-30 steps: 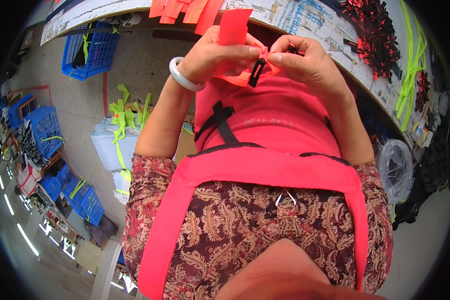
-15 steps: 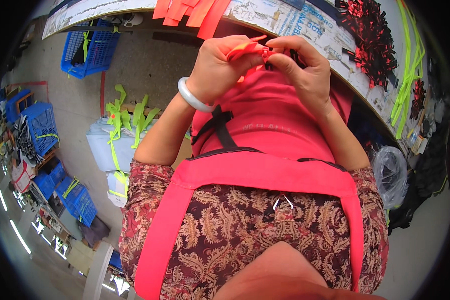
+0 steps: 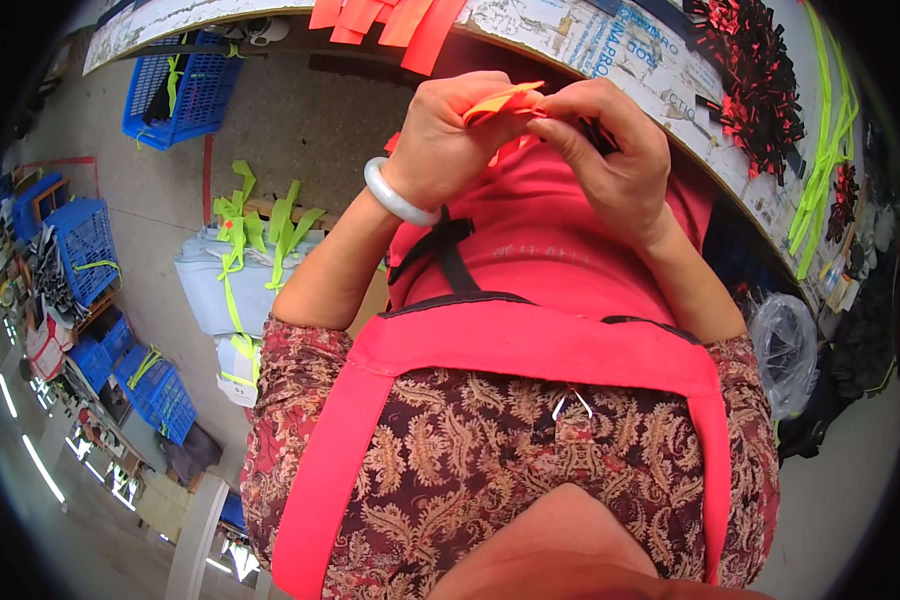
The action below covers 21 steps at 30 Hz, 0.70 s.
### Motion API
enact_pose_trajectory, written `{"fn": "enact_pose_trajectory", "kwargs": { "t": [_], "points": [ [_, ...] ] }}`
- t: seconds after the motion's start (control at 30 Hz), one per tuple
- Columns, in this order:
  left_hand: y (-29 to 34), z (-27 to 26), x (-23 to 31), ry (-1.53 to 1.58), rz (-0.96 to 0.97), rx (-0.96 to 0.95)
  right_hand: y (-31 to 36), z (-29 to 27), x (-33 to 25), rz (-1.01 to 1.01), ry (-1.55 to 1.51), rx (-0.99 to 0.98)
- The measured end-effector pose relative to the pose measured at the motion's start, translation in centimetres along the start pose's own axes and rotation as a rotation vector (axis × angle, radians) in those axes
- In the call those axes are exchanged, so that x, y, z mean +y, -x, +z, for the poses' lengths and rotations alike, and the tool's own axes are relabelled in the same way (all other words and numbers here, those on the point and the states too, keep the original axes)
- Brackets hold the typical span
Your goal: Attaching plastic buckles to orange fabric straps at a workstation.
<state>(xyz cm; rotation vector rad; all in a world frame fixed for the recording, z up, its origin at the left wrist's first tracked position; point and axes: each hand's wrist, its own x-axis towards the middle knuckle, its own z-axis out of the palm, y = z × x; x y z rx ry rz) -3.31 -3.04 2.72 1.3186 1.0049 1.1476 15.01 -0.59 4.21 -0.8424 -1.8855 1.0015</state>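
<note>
Bright orange fabric strips (image 3: 498,103) are bunched in my left hand (image 3: 448,130), which is closed round them and wears a pale bangle (image 3: 398,193) at the wrist. My right hand (image 3: 610,140) pinches at the end of the orange fabric, thumb and forefinger meeting just beside the left fingertips. Something dark shows behind the right fingers; its kind cannot be made out. Both hands are held over the pink apron (image 3: 540,230), close to the table edge. More loose orange strips (image 3: 385,25) hang over that edge, beyond my left hand.
The worn white table (image 3: 560,40) curves along the far side. On it lie a heap of black and red cut pieces (image 3: 745,90) and long yellow-green strips (image 3: 825,140). Blue crates (image 3: 180,95) and a pale bundle tied with yellow-green strips (image 3: 215,285) stand on the left.
The right thumb and fingertips have shifted slightly on the orange fabric, and the strip's folded end now points up to the right. Both hands stay close together.
</note>
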Motion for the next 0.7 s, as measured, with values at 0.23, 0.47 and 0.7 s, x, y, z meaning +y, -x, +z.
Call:
{"fn": "enact_pose_trajectory", "kwargs": {
  "t": [0.23,0.47,0.7],
  "points": [
    [0.3,-0.4,-0.1,-0.030,-0.050,-0.082,0.3,0.3,0.2,0.036,-0.071,0.017],
    [0.4,-0.1,-1.1,0.008,0.021,-0.056,0.7,0.5,0.5,0.133,-0.110,-0.017],
    [-0.2,-0.9,-1.1,-0.059,-0.068,-0.111,0.5,0.1,0.7,0.195,-0.080,-0.041]
  ]
}}
